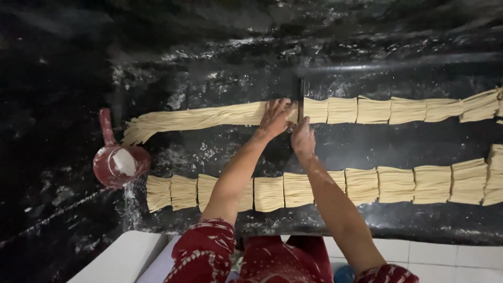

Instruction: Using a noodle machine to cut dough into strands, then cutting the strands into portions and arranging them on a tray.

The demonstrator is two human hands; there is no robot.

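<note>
A long band of pale raw noodle strands (194,118) lies across the far part of a dark floured worktop (335,144). My left hand (275,116) presses flat on the band near its cut end. My right hand (303,137) grips a dark straight-bladed knife (301,97), held upright with its blade across the strands just right of my left hand. To the right of the blade lie several cut noodle bundles (374,110) in a row.
A nearer row of cut noodle bundles (395,184) runs along the front of the worktop. A red scoop holding white flour (119,163) sits at the left. White tiles (435,257) edge the counter in front; my red patterned sleeves (204,257) are at the bottom.
</note>
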